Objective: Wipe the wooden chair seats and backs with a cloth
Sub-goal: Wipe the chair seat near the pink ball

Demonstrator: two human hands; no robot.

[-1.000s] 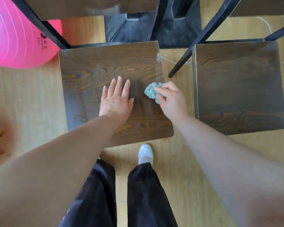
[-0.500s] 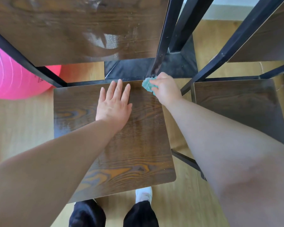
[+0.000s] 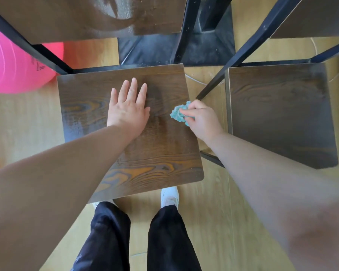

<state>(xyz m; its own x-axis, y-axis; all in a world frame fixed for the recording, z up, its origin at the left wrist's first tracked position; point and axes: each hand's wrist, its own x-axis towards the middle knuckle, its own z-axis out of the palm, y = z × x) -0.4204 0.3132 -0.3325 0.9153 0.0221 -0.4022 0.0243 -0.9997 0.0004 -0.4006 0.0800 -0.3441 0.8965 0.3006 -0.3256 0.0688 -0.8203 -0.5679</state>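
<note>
While our left hand (image 3: 127,110) lies flat, fingers straight, on the chair seat (image 3: 160,153) in the head view, our right hand (image 3: 202,120) pinches the bunched cloth (image 3: 179,114) at its right edge (seat-wiping, we judge), so next needs a pressed sweep across.

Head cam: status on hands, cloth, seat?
Left hand flat on the chair seat. Right hand grips teal cloth at the seat's right edge. Only the left hand sits in the wipe path.

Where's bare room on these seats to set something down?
Free: right seat, all bare; on left seat, the back-left corner beside left hand and the front-right corner. Crowded: mid-seat, left hand flat, right hand gripping cloth at the right edge.
</note>
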